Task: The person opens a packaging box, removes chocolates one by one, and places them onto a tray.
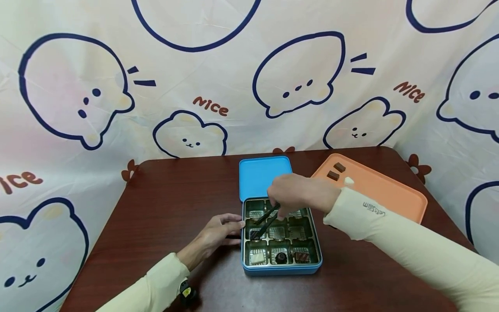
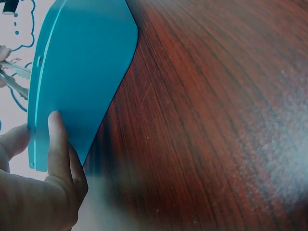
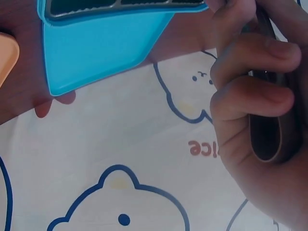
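A blue tin box (image 1: 281, 271) with a clear divided insert sits on the table. My right hand (image 1: 290, 190), above its back part, grips dark tongs (image 1: 266, 223). Their tips reach into the middle-left compartment, at a dark chocolate piece (image 1: 254, 235); whether they pinch it I cannot tell. In the right wrist view, fingers curl round the tongs' bent end (image 3: 267, 139). My left hand (image 1: 218, 232) rests against the box's left side, its fingers fairly straight on the wall (image 2: 82, 86). The front row holds a white piece (image 1: 257, 258), a dark round chocolate (image 1: 281, 258) and a striped brown chocolate (image 1: 302, 257).
The box's blue lid (image 1: 263, 175) lies open behind it. An orange tray (image 1: 390, 195) at the back right bears two brown pieces (image 1: 336, 171) and a white piece (image 1: 348, 181). The dark wooden table (image 1: 175, 199) meets a patterned cloth (image 1: 249, 130) behind.
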Tool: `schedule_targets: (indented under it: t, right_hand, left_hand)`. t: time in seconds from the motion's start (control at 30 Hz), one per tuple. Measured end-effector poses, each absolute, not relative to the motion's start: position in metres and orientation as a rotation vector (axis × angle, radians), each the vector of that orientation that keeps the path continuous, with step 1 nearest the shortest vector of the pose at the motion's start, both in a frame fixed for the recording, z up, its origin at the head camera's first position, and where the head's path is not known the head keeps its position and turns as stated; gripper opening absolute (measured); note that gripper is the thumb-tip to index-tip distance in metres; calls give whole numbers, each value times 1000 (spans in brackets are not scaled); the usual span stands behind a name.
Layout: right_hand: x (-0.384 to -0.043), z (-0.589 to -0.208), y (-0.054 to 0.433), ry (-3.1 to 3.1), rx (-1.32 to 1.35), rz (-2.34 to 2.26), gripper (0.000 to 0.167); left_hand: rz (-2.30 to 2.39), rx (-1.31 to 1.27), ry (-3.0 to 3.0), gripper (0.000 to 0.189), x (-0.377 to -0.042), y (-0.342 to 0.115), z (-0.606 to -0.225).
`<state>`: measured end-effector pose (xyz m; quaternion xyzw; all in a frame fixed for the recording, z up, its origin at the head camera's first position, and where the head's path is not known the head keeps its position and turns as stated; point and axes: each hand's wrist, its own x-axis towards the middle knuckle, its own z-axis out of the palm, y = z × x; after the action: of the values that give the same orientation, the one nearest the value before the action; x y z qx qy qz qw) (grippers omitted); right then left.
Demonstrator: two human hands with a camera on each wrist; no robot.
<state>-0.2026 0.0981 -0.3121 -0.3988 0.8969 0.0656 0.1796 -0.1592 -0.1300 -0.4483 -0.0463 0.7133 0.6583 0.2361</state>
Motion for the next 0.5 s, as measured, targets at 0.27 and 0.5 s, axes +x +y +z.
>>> schedule_targets:
  t: [0.27, 0.5]
  right_hand:
    - [-197, -319, 84, 2525, -1057, 251, 29]
    - [-189, -325, 71, 2553, -1085, 410, 25]
  left_hand:
    - [1808, -119, 1945, 47, -160, -131, -448]
    - [1811, -113, 1935, 48, -160, -131, -448]
